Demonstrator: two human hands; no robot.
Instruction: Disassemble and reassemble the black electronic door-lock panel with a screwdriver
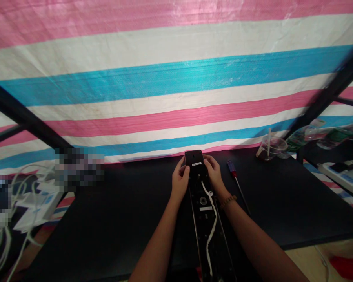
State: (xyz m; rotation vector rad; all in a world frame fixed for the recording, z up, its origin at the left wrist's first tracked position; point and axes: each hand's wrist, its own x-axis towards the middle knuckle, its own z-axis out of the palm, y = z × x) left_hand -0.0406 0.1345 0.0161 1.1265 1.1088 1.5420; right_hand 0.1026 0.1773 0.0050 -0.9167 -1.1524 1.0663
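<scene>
A long, flat black device (209, 231) lies lengthwise before me, running from the bottom of the view to the middle of the table. Along its face winds a white cable (215, 220), and two white labels and several small holes show on it. My left hand (181, 177) is closed around the left edge of its far end, thumb on top. On the opposite edge my right hand (215, 174) grips the same end, its fingers partly hidden behind it. To the right of that hand, a screwdriver (232, 170) with a blue and red handle rests on the table.
The black table (120, 223) stands against a striped plastic sheet (176, 84). At the back right are a plastic cup (270, 149) with a straw and clear bottles (301, 137). White cables (32, 219) and papers crowd the left side. Dark metal posts (26, 113) slant at both sides.
</scene>
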